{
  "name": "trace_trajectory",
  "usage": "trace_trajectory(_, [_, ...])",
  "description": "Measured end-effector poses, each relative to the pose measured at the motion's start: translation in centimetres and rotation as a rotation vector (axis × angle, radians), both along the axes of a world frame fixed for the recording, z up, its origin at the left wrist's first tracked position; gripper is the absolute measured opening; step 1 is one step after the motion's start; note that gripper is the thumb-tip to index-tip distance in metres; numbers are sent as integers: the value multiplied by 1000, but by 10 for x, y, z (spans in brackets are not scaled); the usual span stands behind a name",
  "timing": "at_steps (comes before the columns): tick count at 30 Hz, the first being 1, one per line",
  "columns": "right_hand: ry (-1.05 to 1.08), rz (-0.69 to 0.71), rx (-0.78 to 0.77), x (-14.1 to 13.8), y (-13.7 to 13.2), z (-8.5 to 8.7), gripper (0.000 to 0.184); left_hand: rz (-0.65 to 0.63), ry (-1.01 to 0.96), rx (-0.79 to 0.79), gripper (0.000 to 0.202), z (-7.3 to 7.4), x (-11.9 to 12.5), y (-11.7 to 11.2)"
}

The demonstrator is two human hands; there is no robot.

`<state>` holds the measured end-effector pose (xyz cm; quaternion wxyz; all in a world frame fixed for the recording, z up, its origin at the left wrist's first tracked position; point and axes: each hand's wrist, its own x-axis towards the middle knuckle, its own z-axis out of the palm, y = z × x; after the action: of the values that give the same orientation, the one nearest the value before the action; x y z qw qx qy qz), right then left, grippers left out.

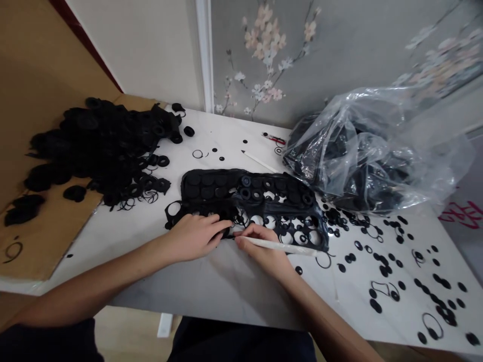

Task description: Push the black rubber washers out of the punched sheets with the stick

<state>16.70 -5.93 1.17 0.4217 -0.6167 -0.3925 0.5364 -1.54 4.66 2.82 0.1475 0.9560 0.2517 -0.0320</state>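
Observation:
A black rubber sheet (264,206) with rows of round holes and discs lies on the white table. My left hand (198,234) grips its near edge, fingers over the top and thumb low at the edge. Close beside it, my right hand (264,249) holds a white pen-like stick (283,245) between thumb and fingers. The stick's working tip is at the sheet's near edge, partly hidden by the fingers. Some holes are open and show the white table, while others still hold black discs or rings.
A heap of black rubber rings (109,141) lies at the left, partly on cardboard (71,226). A clear plastic bag (373,151) with black pieces stands back right. Small black discs (385,264) are scattered right. Behind the sheet lie a dark-tipped white stick (260,161) and a red tool (277,139).

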Motion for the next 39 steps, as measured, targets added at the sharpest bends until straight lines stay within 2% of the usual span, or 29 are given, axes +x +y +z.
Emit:
trace_trajectory(4, [4,18,23,-1,-1,0,12,-68,15,-102,32,10,-2,8])
trace_trajectory(7, [36,2,23,0,-1,2,12,-49,-13,-231,27,13,-8,12])
trace_trajectory(10, [91,-36,24,-3,0,3,16,-39,-95,-304,20,7,-16,15])
trace_trajectory(14, [97,-34,59,-10,1,4,16,-20,-239,-288,19,-4,-24,18])
trace_trajectory(17, [70,7,125,-14,1,6,13,11,-415,-318,18,-3,-25,13])
trace_trajectory(19, [81,35,160,-14,0,9,12,89,-522,-420,15,2,-24,6])
trace_trajectory(25, [47,123,152,-10,-6,7,9,538,-748,-968,26,16,-16,-11])
trace_trajectory(27, [28,150,142,-8,-10,3,10,595,-777,-1104,23,20,-14,-12])
trace_trajectory(29, [25,138,137,-6,-12,2,10,594,-773,-1179,21,23,-15,-11])
trace_trajectory(31, [31,70,144,-4,-12,4,10,560,-742,-1158,19,24,-18,-10])
trace_trajectory(33, [89,-18,141,-3,-9,9,14,512,-711,-1018,17,23,-23,-10])
trace_trajectory(35, [243,-78,92,-3,-3,16,19,415,-731,-757,14,21,-27,-11])
trace_trajectory(39, [584,-94,-166,-11,11,27,26,44,-804,-134,13,15,-32,-16])
